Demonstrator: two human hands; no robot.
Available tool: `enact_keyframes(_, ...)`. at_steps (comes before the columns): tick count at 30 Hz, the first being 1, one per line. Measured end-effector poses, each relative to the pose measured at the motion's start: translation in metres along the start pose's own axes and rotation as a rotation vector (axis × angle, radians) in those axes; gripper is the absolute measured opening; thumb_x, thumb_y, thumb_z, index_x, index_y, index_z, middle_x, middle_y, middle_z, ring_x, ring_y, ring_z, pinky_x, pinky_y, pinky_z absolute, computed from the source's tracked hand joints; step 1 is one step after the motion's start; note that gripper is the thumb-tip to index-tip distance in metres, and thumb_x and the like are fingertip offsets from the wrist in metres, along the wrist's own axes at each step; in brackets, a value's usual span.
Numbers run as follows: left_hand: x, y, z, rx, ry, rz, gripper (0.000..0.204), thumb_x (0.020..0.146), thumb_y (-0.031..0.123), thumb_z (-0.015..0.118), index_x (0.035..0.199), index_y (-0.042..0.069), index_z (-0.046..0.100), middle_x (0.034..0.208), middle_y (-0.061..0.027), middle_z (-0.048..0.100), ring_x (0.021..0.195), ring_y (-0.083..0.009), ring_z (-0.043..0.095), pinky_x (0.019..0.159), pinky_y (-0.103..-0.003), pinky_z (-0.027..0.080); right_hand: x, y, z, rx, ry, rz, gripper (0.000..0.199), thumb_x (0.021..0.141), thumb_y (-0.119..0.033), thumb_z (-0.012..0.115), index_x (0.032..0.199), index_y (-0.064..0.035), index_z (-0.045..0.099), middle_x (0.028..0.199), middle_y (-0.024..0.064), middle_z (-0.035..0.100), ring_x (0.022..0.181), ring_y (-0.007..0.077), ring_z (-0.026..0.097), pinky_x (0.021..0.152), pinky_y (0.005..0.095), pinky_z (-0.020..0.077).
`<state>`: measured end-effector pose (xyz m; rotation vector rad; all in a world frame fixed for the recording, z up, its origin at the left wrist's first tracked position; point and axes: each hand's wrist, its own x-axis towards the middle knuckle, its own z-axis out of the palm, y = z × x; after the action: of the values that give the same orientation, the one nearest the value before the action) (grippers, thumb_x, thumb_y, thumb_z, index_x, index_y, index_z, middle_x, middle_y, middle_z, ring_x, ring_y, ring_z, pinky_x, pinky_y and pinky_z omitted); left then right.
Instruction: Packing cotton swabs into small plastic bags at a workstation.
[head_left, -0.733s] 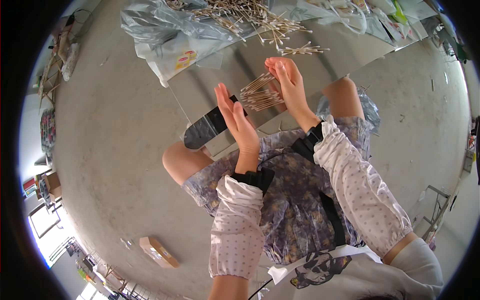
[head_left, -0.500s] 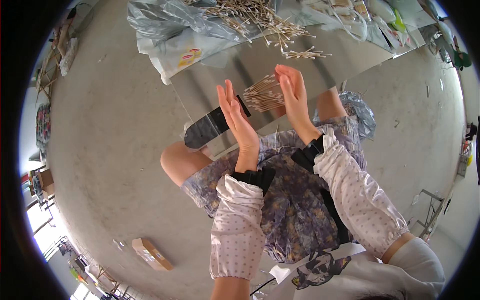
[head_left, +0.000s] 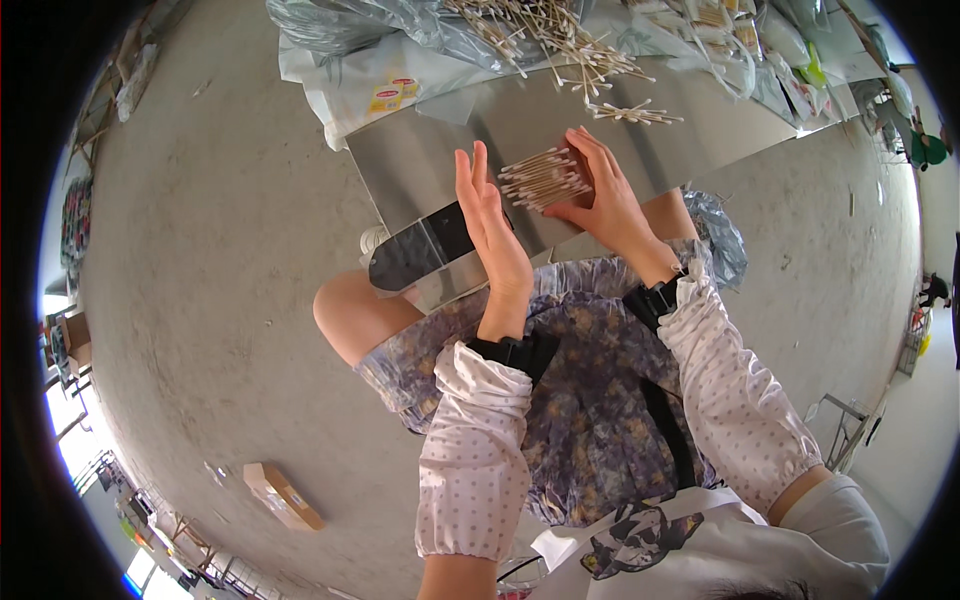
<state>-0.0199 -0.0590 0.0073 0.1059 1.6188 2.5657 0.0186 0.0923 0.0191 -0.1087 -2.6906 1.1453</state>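
Note:
A layer of cotton swabs (head_left: 540,180) lies on the shiny metal tabletop (head_left: 400,170), their sticks roughly side by side. Curved around their right ends is my right hand (head_left: 617,212), its thumb on the near side and its fingers on the far side of the bunch. My left hand (head_left: 497,238) stands on edge at the left of the swabs, fingers stretched out and palm turned toward them, holding nothing. Between its palm and the left swab tips a small gap shows. Beside the left wrist a black flat strip (head_left: 415,255) lies along the table's near edge, partly covered by the hand.
At the back a big loose heap of cotton swabs (head_left: 560,40) spreads over plastic sheeting (head_left: 345,95). A smaller group of swabs (head_left: 635,114) lies in front of it. Packed clear bags (head_left: 720,40) are at the back right. A cardboard box (head_left: 283,497) rests on the floor.
My right hand has closed around the swabs' right ends, and the bunch is more compact and even. The left hand has turned more upright, its palm still facing the swabs.

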Motion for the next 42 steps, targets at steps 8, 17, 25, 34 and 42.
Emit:
enact_keyframes(8,0.002,0.001,0.013,-0.048,0.101,-0.029,0.063,0.105,0.038,0.033,0.154,0.002,0.018,0.157,-0.0123,0.033,0.147,-0.0243,0.023,0.120,-0.037,0.013,0.013,0.000,0.018,0.804,0.250,0.154,0.052,0.099,-0.021,0.061,0.140,0.0015,0.040,0.146,0.0159,0.044,0.137,0.0222,0.042,0.111,0.0354,0.0354)
enact_keyframes(17,0.010,0.002,0.025,-0.101,0.137,0.011,0.066,0.105,0.041,0.032,0.152,-0.004,0.019,0.157,-0.0142,0.032,0.147,-0.0253,0.023,0.120,-0.038,0.014,0.022,-0.003,0.016,0.953,0.396,0.267,0.046,0.105,-0.028,0.049,0.138,0.0031,0.044,0.138,0.0169,0.052,0.132,0.0225,0.047,0.111,0.0334,0.0344)
enact_keyframes(25,0.013,0.003,0.028,-0.070,0.074,-0.009,0.067,0.104,0.041,0.036,0.154,0.000,0.017,0.157,-0.0224,0.027,0.147,-0.0303,0.023,0.120,-0.041,0.018,0.027,-0.017,0.026,1.018,0.285,0.246,0.046,0.105,-0.032,0.048,0.135,0.0034,0.047,0.134,0.0172,0.055,0.130,0.0220,0.049,0.111,0.0334,0.0357)
enact_keyframes(34,-0.005,0.006,0.026,0.931,-0.185,0.254,0.076,0.099,0.042,0.050,0.151,-0.006,0.022,0.159,-0.0243,0.021,0.148,-0.0366,0.018,0.119,-0.048,0.018,0.022,0.009,0.002,0.792,0.377,0.187,0.035,0.104,-0.023,0.052,0.127,0.0039,0.053,0.128,0.0148,0.060,0.121,0.0207,0.056,0.105,0.0305,0.0418)
enact_keyframes(42,-0.017,-0.013,0.030,1.642,-0.387,0.400,0.107,0.084,0.066,0.059,0.145,-0.015,0.027,0.152,-0.0340,0.028,0.145,-0.0453,0.023,0.117,-0.055,0.020,0.028,0.030,0.011,0.409,0.465,0.088,0.019,0.098,-0.013,0.059,0.113,-0.0019,0.060,0.105,0.0117,0.067,0.098,0.0231,0.067,0.083,0.0319,0.0526)
